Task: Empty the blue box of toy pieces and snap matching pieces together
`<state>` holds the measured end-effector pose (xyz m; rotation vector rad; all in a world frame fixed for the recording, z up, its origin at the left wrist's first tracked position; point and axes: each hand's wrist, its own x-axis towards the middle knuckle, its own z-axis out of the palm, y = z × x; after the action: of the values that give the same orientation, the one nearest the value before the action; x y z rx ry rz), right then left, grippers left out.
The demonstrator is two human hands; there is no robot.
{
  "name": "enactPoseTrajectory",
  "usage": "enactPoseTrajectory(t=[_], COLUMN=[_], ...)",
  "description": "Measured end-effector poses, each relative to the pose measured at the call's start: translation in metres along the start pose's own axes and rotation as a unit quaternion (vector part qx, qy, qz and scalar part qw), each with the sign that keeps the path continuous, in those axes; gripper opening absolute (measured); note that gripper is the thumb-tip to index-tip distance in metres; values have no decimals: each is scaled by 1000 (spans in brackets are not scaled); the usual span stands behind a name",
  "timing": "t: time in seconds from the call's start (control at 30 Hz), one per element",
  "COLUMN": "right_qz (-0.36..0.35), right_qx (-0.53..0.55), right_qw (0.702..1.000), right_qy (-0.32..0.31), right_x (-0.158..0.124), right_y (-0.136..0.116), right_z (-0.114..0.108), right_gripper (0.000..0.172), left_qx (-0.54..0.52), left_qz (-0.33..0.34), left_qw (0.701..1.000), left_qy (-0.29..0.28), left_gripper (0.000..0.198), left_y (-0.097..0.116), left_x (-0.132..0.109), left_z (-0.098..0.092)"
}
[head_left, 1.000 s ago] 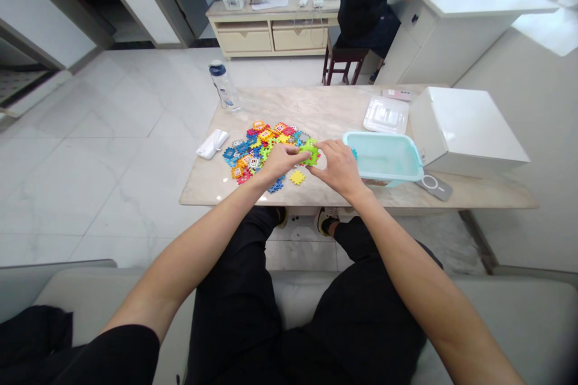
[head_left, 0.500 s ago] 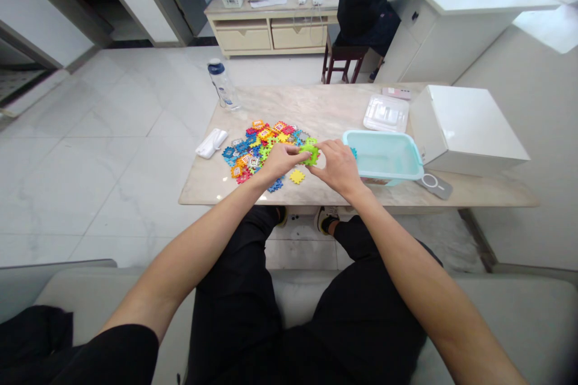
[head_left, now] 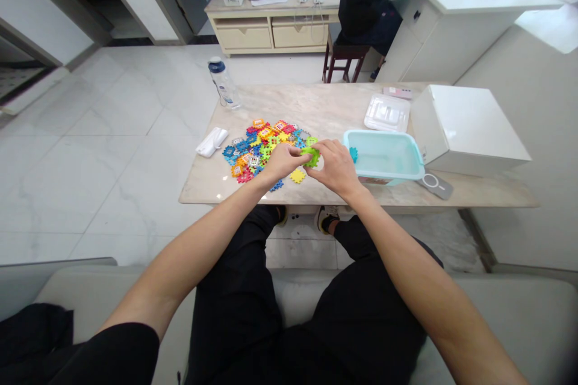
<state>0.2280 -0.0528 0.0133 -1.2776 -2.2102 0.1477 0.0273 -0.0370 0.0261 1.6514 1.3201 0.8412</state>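
Green interlocking toy tiles (head_left: 311,157) are gripped between my two hands, over the front middle of the table. My left hand (head_left: 286,160) pinches them from the left, thumb and fingers closed. From the right, my right hand (head_left: 333,166) closes its thumb and fingertips on the same green tiles. How many tiles I hold is partly hidden by my fingers. A heap of colourful interlocking tiles (head_left: 254,162) spreads to the left of and behind my left hand. A single yellow tile (head_left: 297,175) lies flat just below the held ones.
A light-blue plastic bin (head_left: 383,158), with a blue tile (head_left: 353,154) by its left wall, stands right of my hands. Beyond are a clear lid (head_left: 387,112) and a white box (head_left: 474,123). A water bottle (head_left: 224,84) and white tissue pack (head_left: 212,142) stand left. Another person (head_left: 368,0) sits behind.
The green tiles have turned slightly in my fingers, and my right hand has shifted a little to the left. Both hands keep their hold.
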Motion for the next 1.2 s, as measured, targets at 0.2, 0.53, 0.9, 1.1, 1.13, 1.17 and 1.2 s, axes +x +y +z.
enactPoseTrajectory(t=[0.2, 0.53, 0.9, 1.1, 1.13, 1.17, 1.2], right_qz=[9, -2, -11, 17, 23, 29, 34], right_qx=[0, 7, -77, -157, -162, -166, -167], right_qw=[1000, 1000, 989, 946, 941, 937, 934], right_qy=[6, 10, -122, -281, -295, -305, -314], right_x=[1, 2, -12, -21, -20, -20, -19], right_y=[-1, 2, 19, 27, 28, 28, 28], right_z=[2, 8, 32, 41, 41, 42, 42], right_gripper=[39, 41, 42, 35, 35, 34, 35], left_qx=[7, -15, -50, -1, 8, 14, 18], left_qz=[6, 4, -25, -15, -13, -13, -13], left_qw=[1000, 1000, 991, 994, 994, 994, 994], left_qy=[7, -2, 119, 112, 111, 111, 111], left_gripper=[59, 52, 48, 37, 37, 36, 35], left_y=[3, 0, -8, -15, -15, -15, -15], left_x=[0, 0, 0, -4, -4, -4, -4], left_z=[-1, -5, -43, -46, -46, -47, -47])
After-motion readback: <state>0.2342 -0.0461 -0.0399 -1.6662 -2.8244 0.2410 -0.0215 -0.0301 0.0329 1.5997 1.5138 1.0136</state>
